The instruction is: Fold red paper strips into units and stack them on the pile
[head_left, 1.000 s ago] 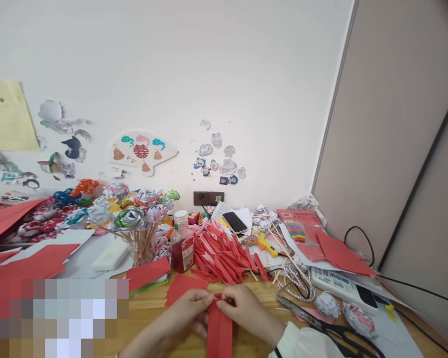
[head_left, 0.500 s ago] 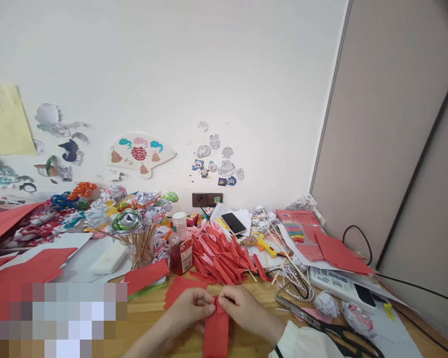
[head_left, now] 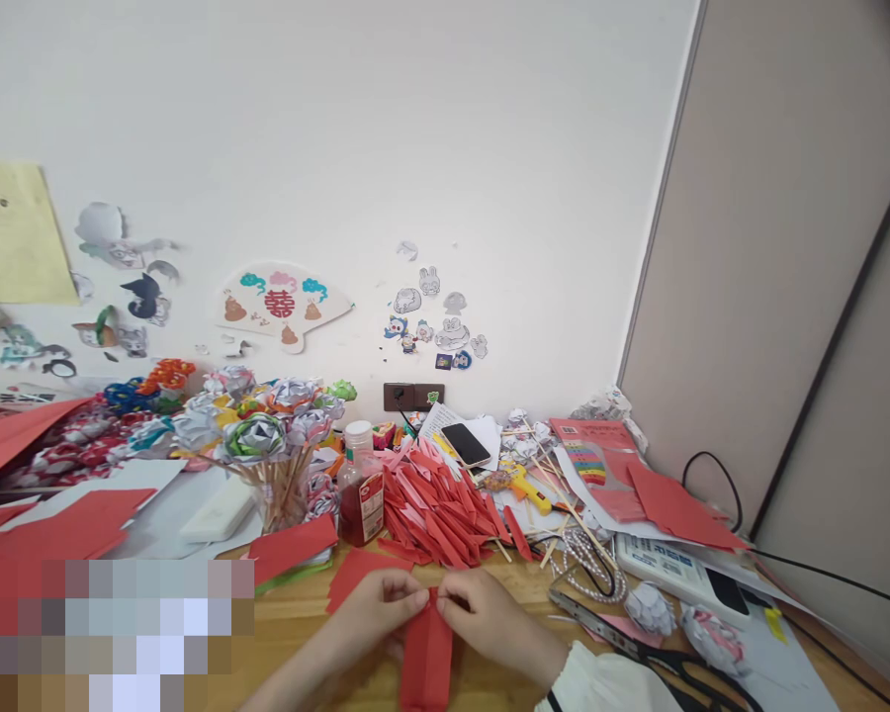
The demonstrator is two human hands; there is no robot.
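A folded strip of red paper [head_left: 425, 661] hangs down lengthwise between my hands at the bottom middle, with a crease along it. My left hand [head_left: 387, 605] pinches its upper left edge between thumb and fingers. On the other side, my right hand [head_left: 476, 605] grips the upper right edge, fingers curled. The strip's top end shows between my fingertips. Behind my left hand a flat red paper sheet [head_left: 362, 574] lies on the wooden table [head_left: 297, 633]. Just beyond my hands rises a heap of folded red and pink paper pieces [head_left: 445, 509].
Black-handled scissors [head_left: 638, 648] lie right of my right sleeve, near crumpled paper balls [head_left: 650, 607] and bead strings [head_left: 582, 564]. A bottle of red liquid [head_left: 360, 489], a phone [head_left: 466, 445], a yellow glue gun [head_left: 530, 489] and paper flowers [head_left: 256, 435] stand or lie farther back.
My fingers have shifted slightly along the top of the red strip, and its crease and top end show more plainly. The camera view has moved a little.
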